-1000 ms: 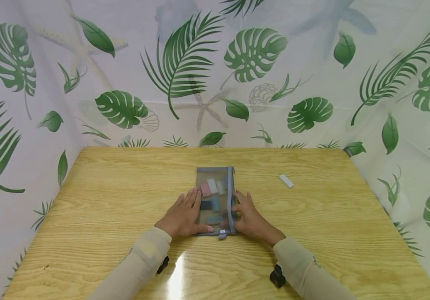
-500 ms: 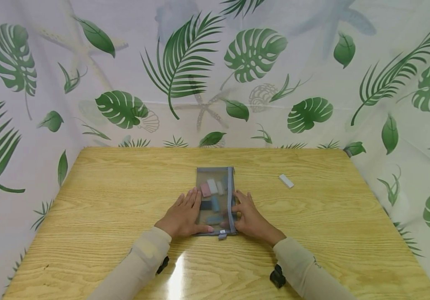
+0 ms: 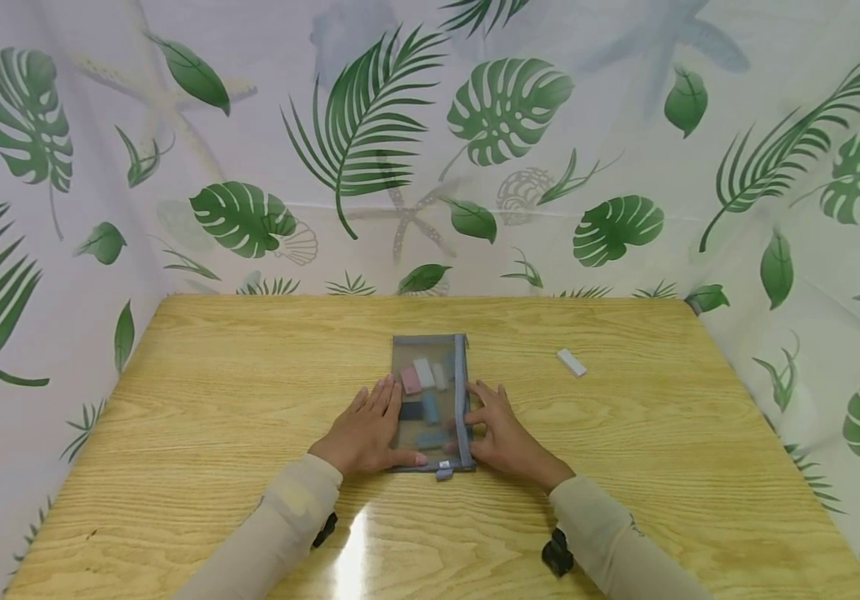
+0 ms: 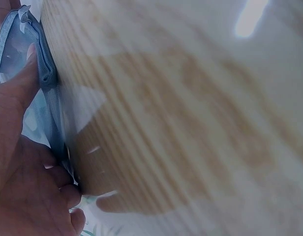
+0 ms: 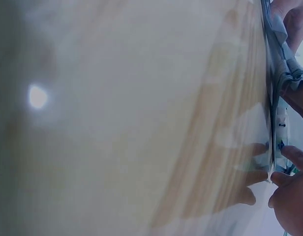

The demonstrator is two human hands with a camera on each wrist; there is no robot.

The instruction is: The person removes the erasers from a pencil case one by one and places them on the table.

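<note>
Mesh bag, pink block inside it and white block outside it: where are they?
Mesh bag point(image 3: 461, 371): head view, on its zipper edge.
Pink block point(image 3: 411, 380): head view, middle of its face.
White block point(image 3: 571, 362): head view, middle of its top.

The left forearm point(image 3: 265, 529) and right forearm point(image 3: 610, 533), both sleeved, angle inward. The left hand point(image 3: 364, 435) lies with fingers extended, thumb spread apart; the right hand point(image 3: 503, 437) faces it, fingers parted, some tips hidden.

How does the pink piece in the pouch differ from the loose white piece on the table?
The pink piece lies inside the pouch, seen through its hazy side; the loose white piece lies uncovered on the table. The pink piece looks stubbier, the loose white piece slimmer. Both look small and roughly rectangular.
</note>
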